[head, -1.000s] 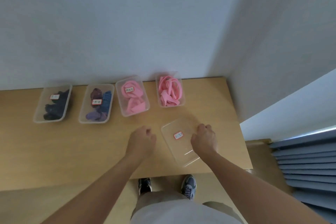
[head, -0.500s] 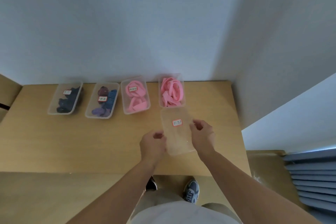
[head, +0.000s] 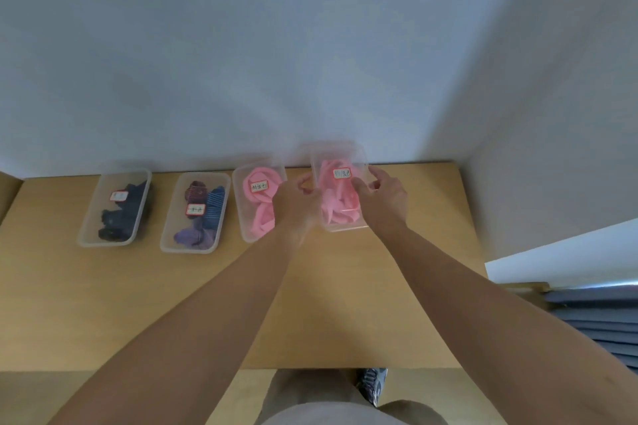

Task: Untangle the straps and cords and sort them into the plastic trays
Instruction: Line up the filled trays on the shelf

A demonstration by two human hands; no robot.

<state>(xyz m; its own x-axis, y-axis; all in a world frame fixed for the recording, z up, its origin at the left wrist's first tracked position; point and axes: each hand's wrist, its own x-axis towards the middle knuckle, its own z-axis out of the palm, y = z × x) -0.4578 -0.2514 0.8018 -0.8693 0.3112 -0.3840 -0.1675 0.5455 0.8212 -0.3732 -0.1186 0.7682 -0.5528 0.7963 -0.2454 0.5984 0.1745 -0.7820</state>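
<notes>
A plain, bare room: wooden desk (head: pixel 345 286) pushed into a corner of white walls (head: pixel 276 45).

Left hand (head: pixel 297 198), right hand (head: pixel 383 197), gripping clear tray (head: pixel 342 152)

- The trays (head: pixel 90 217) and the far-right lid (head: pixel 340 155) were clear plastic; the labels (head: pixel 195 209) white, edged red.
- Far-left straps (head: pixel 121 217): navy and black.
- Second tray: a maroon strap (head: pixel 195 190), a blue-striped strap (head: pixel 214 207), a purple strap (head: pixel 193 236).
- Right two trays: pink straps (head: pixel 262 217).
- The table (head: pixel 328 286) was pale wood; the wall (head: pixel 241 62) was grey-blue.
</notes>
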